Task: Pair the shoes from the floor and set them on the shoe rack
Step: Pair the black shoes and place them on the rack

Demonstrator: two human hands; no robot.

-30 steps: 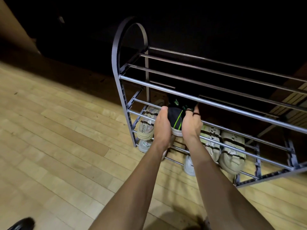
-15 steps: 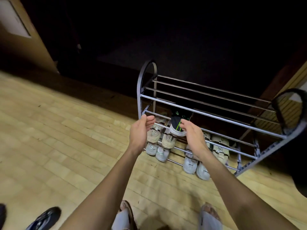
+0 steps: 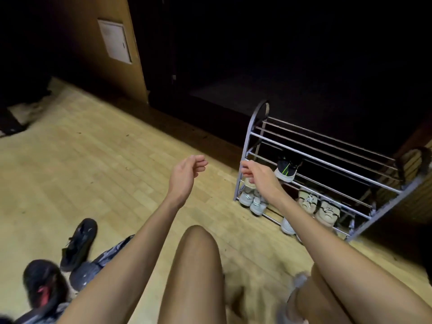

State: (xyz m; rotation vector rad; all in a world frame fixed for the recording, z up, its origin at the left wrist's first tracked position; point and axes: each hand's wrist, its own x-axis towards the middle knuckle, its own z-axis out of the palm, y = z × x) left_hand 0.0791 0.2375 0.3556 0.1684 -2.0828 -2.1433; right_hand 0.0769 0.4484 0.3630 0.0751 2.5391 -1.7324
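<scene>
Three dark shoes (image 3: 78,244) lie on the floor (image 3: 93,171) at the lower left. The left hand (image 3: 187,170) hovers mid-air, loosely curled, holding nothing; the right hand (image 3: 256,173), likewise slack, hangs before the shoe rack's (image 3: 327,157) left end, where a black sneaker (image 3: 286,170) sits on the middle shelf.

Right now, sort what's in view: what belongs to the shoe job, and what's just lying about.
Job:
shoe rack
black shoe with green stripe on the rack
black shoe on the floor
dark shoes, bottom left

Lying about:
white wall panel
dark clutter, far left
</scene>
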